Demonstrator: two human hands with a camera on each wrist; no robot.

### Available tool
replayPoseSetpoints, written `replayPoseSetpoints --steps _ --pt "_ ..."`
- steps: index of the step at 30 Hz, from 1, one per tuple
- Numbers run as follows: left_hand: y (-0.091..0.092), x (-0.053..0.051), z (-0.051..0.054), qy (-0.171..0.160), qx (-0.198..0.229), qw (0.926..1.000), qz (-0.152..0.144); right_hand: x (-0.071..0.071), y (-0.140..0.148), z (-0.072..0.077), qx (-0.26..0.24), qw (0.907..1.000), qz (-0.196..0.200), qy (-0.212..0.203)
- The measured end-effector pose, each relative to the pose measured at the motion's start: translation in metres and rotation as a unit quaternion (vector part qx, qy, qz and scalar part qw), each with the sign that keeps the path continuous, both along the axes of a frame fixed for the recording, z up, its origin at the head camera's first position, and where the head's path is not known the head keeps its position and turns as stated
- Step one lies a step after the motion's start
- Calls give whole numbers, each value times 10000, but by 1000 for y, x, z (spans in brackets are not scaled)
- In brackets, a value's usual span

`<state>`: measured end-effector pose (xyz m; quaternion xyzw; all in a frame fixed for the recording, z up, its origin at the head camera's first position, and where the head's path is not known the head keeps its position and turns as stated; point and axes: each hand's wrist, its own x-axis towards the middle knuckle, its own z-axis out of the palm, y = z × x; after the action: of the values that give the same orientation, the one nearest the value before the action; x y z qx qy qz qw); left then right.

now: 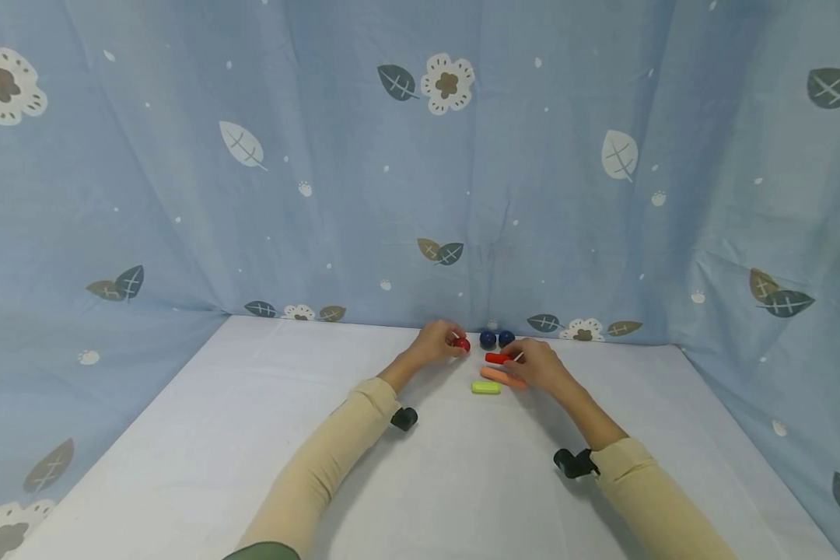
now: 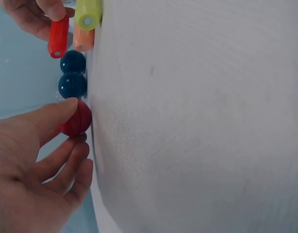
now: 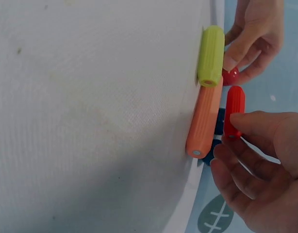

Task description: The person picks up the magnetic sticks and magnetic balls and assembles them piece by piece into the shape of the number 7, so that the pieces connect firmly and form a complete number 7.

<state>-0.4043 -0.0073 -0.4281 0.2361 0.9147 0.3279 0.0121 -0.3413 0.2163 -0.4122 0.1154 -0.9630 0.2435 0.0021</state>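
My left hand [image 1: 432, 343] pinches a glossy red ball [image 2: 80, 118] between thumb and fingers at the far side of the table. A short ribbed red magnetic stick [image 3: 234, 109] is pinched by my right hand [image 1: 540, 364], thumb on its near end. Two dark blue balls [image 1: 488, 339] sit side by side at the back, between the red ball and the right hand. Nearer to me than the red stick lies a longer orange stick [image 1: 502, 377], slanted. In front of that is a short yellow-green stick [image 1: 486, 387]. Metal dots show on the sticks' ends.
A white cloth covers the table [image 1: 462, 474]. Behind it hangs a blue curtain [image 1: 350, 187] with leaf and flower prints, meeting the table's back edge just past the balls. Black wrist cameras [image 1: 404, 419] sit below both forearms.
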Motion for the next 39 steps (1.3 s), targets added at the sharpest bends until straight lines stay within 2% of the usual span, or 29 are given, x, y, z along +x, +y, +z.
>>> replayPoseSetpoints --steps 10,19,28,39 --pt "-5 -2 -4 -204 134 9997 -16 7 -3 5 29 9999 53 88" --pt "-10 -1 -2 -245 88 9996 -52 8 -1 5 46 9998 147 136" --pt "-18 4 2 -150 30 9998 -128 14 -6 5 40 9998 176 65" --pt "-27 10 2 -130 17 9997 -191 23 -8 6 -21 9999 150 56"
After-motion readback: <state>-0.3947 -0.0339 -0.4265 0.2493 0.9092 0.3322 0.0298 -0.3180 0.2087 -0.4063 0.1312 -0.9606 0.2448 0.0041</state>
